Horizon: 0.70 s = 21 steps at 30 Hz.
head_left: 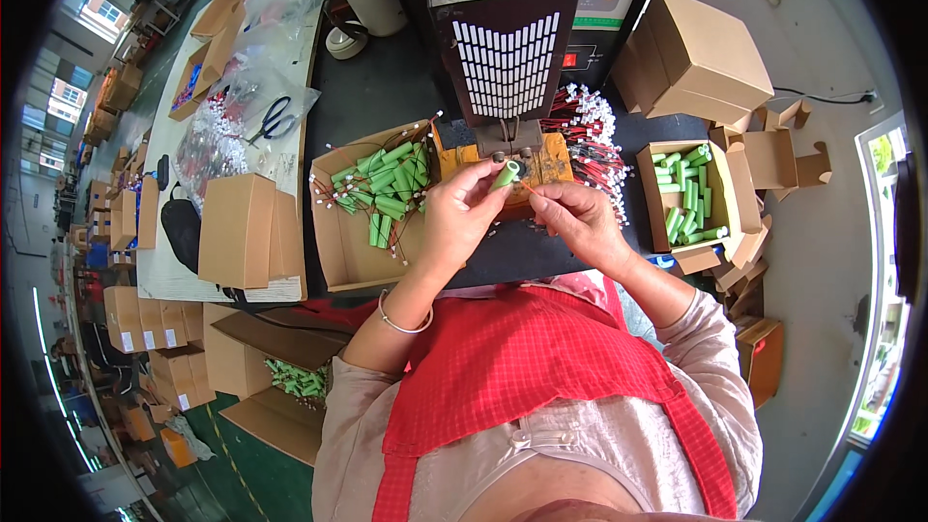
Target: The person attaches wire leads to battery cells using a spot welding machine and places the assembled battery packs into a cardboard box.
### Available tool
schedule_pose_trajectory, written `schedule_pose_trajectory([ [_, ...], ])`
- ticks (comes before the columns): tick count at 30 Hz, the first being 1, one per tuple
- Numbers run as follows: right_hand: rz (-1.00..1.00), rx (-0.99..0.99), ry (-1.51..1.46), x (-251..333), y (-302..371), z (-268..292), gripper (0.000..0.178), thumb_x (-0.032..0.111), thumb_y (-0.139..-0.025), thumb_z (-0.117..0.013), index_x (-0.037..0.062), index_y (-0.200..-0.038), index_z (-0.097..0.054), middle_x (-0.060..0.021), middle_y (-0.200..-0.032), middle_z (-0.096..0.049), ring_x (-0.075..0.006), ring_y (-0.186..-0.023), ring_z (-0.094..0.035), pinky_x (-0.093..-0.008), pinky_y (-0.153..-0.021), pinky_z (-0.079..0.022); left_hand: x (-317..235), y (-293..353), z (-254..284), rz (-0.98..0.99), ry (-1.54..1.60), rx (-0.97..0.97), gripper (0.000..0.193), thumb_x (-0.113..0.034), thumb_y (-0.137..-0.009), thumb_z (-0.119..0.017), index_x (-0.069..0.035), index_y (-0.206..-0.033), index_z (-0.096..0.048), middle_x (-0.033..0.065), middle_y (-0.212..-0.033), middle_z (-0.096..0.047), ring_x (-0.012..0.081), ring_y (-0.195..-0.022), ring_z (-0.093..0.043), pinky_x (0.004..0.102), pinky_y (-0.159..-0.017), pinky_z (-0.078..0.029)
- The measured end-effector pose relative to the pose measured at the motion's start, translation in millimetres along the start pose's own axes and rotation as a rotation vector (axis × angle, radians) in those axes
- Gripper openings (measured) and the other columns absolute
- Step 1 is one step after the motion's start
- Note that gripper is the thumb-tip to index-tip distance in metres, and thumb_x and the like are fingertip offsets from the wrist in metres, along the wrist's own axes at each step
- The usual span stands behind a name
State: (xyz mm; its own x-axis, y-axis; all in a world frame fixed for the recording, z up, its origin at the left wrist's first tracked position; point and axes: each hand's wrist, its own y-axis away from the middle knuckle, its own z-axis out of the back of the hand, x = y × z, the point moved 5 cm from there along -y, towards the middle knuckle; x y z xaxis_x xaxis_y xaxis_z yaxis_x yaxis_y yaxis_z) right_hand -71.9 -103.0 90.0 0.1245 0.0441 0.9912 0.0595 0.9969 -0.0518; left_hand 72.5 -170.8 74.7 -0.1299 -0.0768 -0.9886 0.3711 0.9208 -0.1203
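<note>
My left hand [464, 210] grips a green cylindrical battery cell [505, 175], tilted, between thumb and fingers just in front of the machine. Close beside it, my right hand [583, 222] pinches a thin red wire [529, 189] whose end lies near the cell; whether they touch is too small to tell. Above both hands rises the spot-welding machine [503, 63], with a yellow worn block [553, 159] at its base. An open carton [353, 256] left of my hands holds green cells with wires attached. To the right, another carton [720, 193] holds green cells without visible wires.
A bundle of red and black wires with white connectors [594, 130] lies right of the machine. Scissors [275, 121] and plastic bags [280, 14] lie on the left table. A closed cardboard box [691, 53] stands back right. Below left, an open carton [275, 416] holds more green cells.
</note>
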Motion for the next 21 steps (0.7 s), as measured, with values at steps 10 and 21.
schedule_pose_trajectory([
  [10,-0.224,-0.001,-0.066,-2.6,-13.3,1.6,0.027,0.026,-0.090,-0.053,0.0021,-0.084,-0.065,0.0006,-0.063,-0.055,-0.0044,-0.053,-0.049,-0.0187,-0.048,-0.039,2.7,-12.9,3.2,-0.254,-0.310,-0.068,0.018,0.001,-0.073,-0.066,0.003,-0.090,-0.060,0.0121,-0.082,-0.063,0.0209,-0.072,-0.062,0.0277,-0.065,-0.048],
  [21,-0.221,0.012,-0.037,-0.1,-18.3,5.0,0.026,0.025,-0.090,-0.052,0.0025,-0.088,-0.065,-0.0003,-0.064,-0.056,-0.0051,-0.050,-0.050,-0.0196,-0.044,-0.038,-19.0,-14.5,-4.7,-0.300,-0.472,-0.064,0.016,-0.001,-0.074,-0.064,0.002,-0.089,-0.060,0.0144,-0.081,-0.063,0.0262,-0.072,-0.062,0.0314,-0.063,-0.048],
])
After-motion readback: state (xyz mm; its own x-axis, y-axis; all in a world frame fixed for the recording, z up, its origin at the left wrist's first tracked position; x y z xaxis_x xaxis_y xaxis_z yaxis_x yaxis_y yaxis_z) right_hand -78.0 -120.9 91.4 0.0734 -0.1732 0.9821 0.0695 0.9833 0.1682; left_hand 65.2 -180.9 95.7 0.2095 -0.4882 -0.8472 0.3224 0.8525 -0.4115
